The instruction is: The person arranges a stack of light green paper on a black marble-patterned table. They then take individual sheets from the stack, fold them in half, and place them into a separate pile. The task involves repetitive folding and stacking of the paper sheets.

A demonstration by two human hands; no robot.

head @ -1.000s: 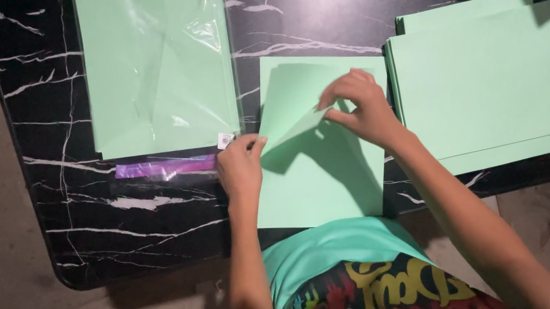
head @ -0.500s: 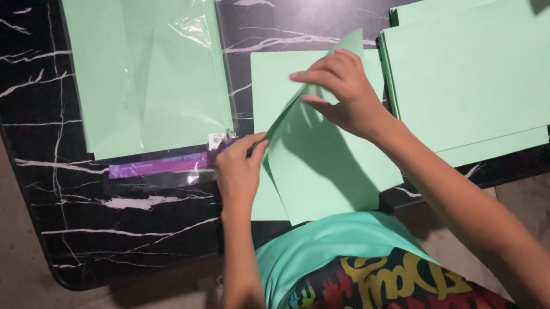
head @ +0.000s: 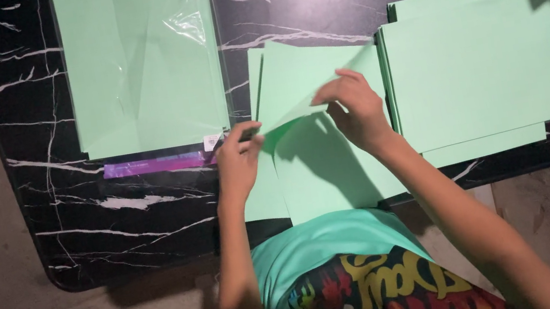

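Green paper sheet [head: 309, 70] now folded farther over by both hands.

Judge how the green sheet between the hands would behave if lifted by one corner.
Probably floppy: the sheet already bends where the left hand and right hand fold it. Likely very light, being thin. It may slide easily on the glossy table.

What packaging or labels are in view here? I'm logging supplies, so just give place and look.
Clear plastic sleeve: far left of the black marbled table, rectangular, glossy, holding green paper.
Purple strip: along the sleeve's near edge, narrow.
Small white label: at the strip's right end, beside the left hand; print too small to tell.
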